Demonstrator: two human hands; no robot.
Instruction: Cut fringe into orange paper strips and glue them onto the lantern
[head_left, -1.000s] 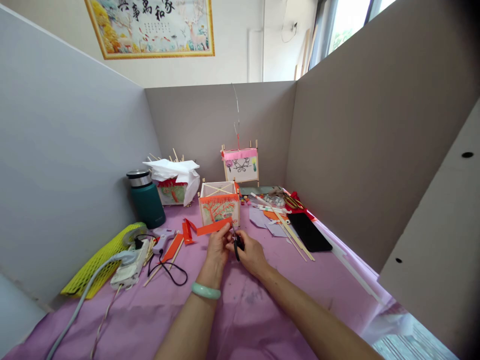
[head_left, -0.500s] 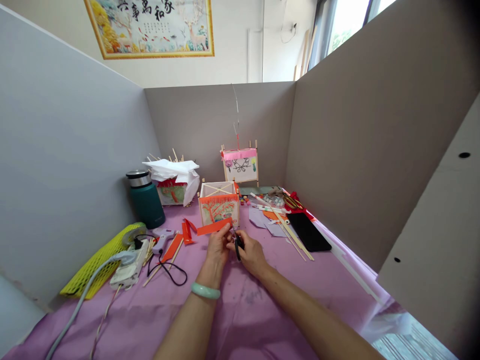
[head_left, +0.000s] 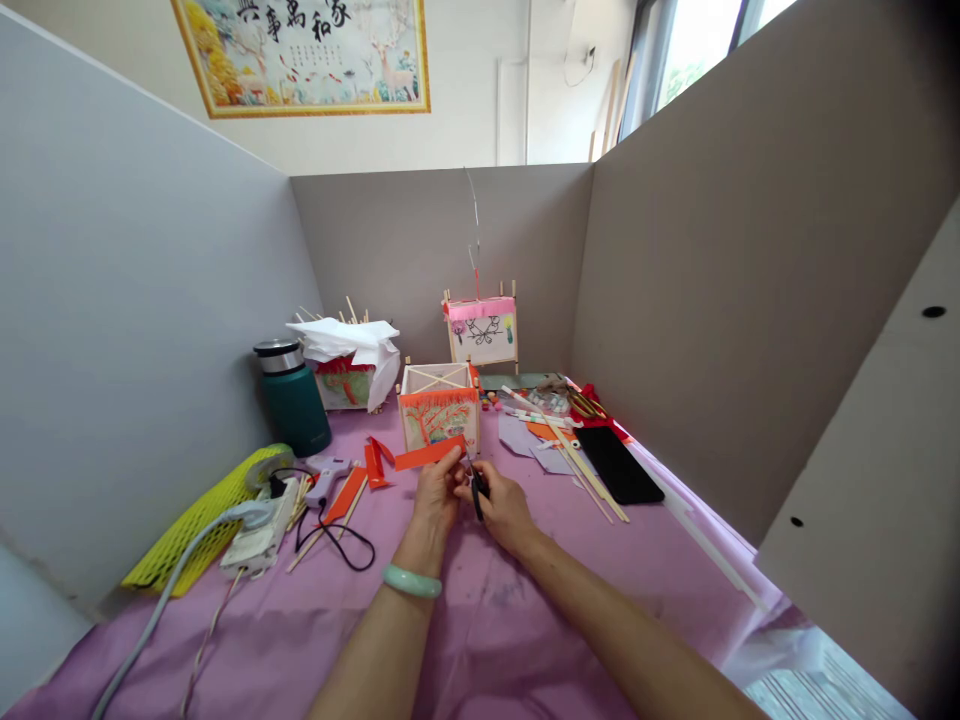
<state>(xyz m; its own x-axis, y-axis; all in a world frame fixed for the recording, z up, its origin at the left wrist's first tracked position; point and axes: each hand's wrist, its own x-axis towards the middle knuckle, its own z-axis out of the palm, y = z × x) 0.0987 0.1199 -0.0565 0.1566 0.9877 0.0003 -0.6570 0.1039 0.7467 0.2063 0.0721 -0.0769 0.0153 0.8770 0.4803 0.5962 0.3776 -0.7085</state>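
My left hand (head_left: 437,490) pinches an orange paper strip (head_left: 427,455) between thumb and fingers, the strip reaching out to the left. In my right hand (head_left: 504,508) is a pair of black-handled scissors (head_left: 479,488), the blades pointing up at the strip's right end. Whether the blades touch the paper is too small to tell. Just behind the strip stands a box-shaped lantern (head_left: 439,412) of wooden sticks and white panels, with an orange fringe and a painted tree. Folded orange paper pieces (head_left: 375,464) lie to the left of my hands.
At left stand a green bottle (head_left: 294,405), a power strip (head_left: 259,535) with cables and a glue gun (head_left: 327,480). A phone (head_left: 619,465), wooden sticks (head_left: 589,475) and paper scraps lie right. Behind are a pink-topped lantern (head_left: 482,335) and a tissue-covered one (head_left: 345,385). Grey partitions enclose the table.
Almost nothing differs. Both hands, the orange strip and the scissors stay in nearly the same place, and the whole view has shifted very slightly.
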